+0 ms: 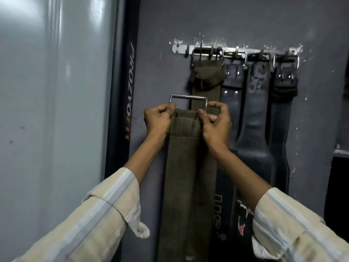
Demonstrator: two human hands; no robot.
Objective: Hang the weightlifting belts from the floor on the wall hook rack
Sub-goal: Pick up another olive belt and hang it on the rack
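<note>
Olive canvas belt (188, 167) with rectangular steel buckle (188, 100), pinched at its top corners by both hands (157, 120) (215, 122).

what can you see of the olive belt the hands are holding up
The olive belt is a wide strap of dull green canvas-like fabric with pale stitch lines near its top. A rectangular metal buckle stands up from that end, its prongs lying on the fabric. The left hand and right hand pinch the top corners, holding it upright against the wall, below the hook rack and not yet hooked. It hangs down out of frame, overlapping a second olive belt already hung.
</note>
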